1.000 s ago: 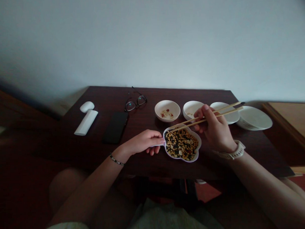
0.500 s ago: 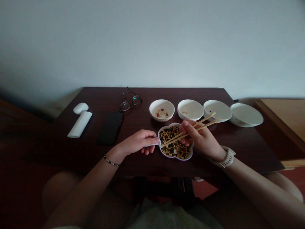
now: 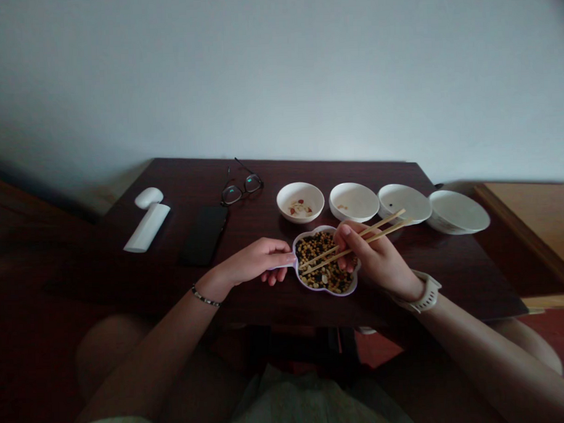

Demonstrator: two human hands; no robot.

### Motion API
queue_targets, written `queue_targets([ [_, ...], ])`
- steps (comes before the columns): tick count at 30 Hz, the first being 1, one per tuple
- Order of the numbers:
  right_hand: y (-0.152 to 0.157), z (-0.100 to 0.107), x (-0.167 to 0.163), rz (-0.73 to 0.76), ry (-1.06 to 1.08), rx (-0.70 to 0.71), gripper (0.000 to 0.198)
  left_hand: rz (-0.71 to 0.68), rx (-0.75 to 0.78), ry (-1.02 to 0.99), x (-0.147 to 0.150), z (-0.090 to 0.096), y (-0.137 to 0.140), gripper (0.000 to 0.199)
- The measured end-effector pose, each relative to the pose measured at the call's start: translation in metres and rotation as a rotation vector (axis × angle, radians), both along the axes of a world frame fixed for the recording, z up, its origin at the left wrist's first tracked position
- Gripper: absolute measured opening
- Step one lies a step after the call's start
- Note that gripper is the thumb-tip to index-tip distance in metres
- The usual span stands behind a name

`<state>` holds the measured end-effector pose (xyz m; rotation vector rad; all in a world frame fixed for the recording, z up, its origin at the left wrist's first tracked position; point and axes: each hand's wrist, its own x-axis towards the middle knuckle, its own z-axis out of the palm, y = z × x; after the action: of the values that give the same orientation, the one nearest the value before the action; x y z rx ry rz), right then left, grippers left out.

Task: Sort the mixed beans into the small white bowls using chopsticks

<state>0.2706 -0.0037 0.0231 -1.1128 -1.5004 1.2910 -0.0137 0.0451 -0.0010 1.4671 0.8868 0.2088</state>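
My left hand (image 3: 265, 262) is closed around the handle of a flower-shaped dish (image 3: 322, 291) with a pale purple rim. Mixed beans and kernels (image 3: 317, 244), dark, yellow and whitish, fill the dish. Over its right side, my right hand (image 3: 369, 253) grips a pair of wooden chopsticks (image 3: 384, 229). Their tips are a little apart and reach down to the mix at the left of the dish. Whether a piece sits between the tips I cannot tell.
Behind the dish stand a white bowl (image 3: 300, 195) with red and pale bits, a second bowl (image 3: 354, 196) with a few pale bits, a third bowl (image 3: 404, 198) with a dark bit, and a fourth bowl (image 3: 458, 210). Glasses (image 3: 242, 189), a black phone (image 3: 204, 234) and a white device (image 3: 148, 227) lie left.
The chopstick tips have spread slightly apart, and my right hand has shifted a little to the right. My left hand keeps its hold on the dish's handle.
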Motion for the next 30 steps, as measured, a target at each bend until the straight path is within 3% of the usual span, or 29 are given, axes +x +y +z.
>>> queue_targets([
  [10, 0.003, 0.004, 0.007, -0.121, 0.138, 0.018, 0.044, 0.006, 0.002, 0.000, -0.001, -0.001, -0.001, 0.042],
  [18, 0.040, 0.017, 0.006, -0.449, 0.333, 0.223, 0.044, -0.003, 0.009, -0.005, -0.002, 0.000, 0.000, 0.042],
  [23, 0.049, 0.007, -0.001, -0.354, 0.264, 0.150, 0.044, -0.002, 0.011, 0.007, -0.002, 0.002, -0.001, 0.043],
  [30, 0.023, 0.008, 0.002, -0.109, 0.103, 0.106, 0.045, 0.003, 0.014, -0.001, -0.001, -0.001, -0.001, 0.043],
])
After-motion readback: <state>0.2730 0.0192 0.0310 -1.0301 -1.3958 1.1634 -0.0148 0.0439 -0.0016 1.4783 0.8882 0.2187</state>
